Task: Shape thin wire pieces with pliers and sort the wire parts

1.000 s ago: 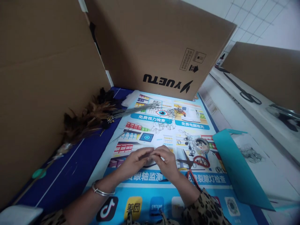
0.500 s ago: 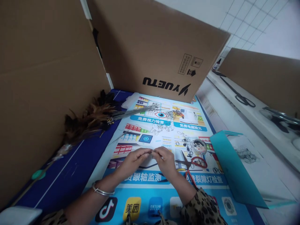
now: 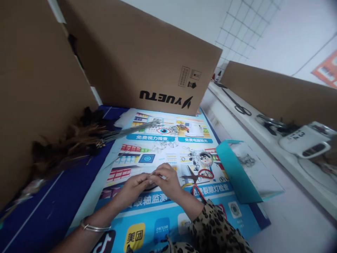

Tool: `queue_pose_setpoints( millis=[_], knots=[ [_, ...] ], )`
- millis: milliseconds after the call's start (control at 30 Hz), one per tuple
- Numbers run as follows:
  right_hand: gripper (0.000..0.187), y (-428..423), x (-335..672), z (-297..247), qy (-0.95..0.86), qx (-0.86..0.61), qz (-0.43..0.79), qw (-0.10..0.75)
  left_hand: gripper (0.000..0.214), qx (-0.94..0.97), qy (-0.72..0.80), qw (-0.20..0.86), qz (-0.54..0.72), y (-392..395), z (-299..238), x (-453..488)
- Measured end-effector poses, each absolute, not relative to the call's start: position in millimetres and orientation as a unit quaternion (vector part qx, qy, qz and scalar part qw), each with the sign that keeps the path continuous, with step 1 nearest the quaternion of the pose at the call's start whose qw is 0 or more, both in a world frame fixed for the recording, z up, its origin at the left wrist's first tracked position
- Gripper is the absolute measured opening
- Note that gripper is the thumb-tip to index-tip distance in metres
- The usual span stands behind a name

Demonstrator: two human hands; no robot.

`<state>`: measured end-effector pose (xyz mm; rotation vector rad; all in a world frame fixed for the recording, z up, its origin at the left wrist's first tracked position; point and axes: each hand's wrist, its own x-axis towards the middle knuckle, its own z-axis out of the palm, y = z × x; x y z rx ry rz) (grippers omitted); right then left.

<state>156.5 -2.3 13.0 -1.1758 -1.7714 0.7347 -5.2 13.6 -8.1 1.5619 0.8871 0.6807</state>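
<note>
My left hand [image 3: 137, 184] and my right hand [image 3: 167, 181] meet over the printed mat, fingertips pinched together. Whatever sits between the fingers is too small to make out. A silver bangle [image 3: 95, 227] circles my left wrist. Just right of my right hand lie red-handled scissors [image 3: 193, 177] with the blades spread. Past them rest a small round container [image 3: 205, 159] with a cartoon face and a scatter of dark rings and wire bits [image 3: 193, 159]. Farther off, a bundle of thin wires [image 3: 131, 130] lies across the mat.
Brown feathers [image 3: 65, 140] lie at the left by a cardboard wall [image 3: 31, 70]. A second cardboard panel [image 3: 147, 52] stands at the back. On the right are a teal-sided box [image 3: 237, 172] with wire inside, dark scissors [image 3: 242, 109] on a ledge, and a white mug [image 3: 302, 142].
The view has swung to the right, so everything sits farther left. My hands stay together, with the right fingers now lapping over the left fingertips.
</note>
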Motion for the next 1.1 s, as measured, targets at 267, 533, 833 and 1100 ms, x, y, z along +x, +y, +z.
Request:
queue_pose_setpoints(
  millis=[267,533,833,1100],
  knots=[
    [0.022,-31.6,209.9,52.7,-0.796,-0.547,0.146,0.213,0.029,0.677,0.403,0.560,0.257,9.9,-0.1,-4.1],
    [0.041,-76.1,303.7,30.2,-0.706,-0.706,-0.033,-0.045,0.032,0.678,0.399,0.568,0.244,12.0,-0.4,-1.1],
    [0.041,-63.8,300.2,16.8,-0.718,-0.694,-0.049,-0.032,0.029,0.711,0.393,0.525,0.254,6.3,6.0,1.2],
    [0.029,-62.2,302.1,19.1,-0.620,-0.675,0.217,0.335,0.030,0.720,0.380,0.520,0.259,9.3,0.9,3.3]
  ],
)
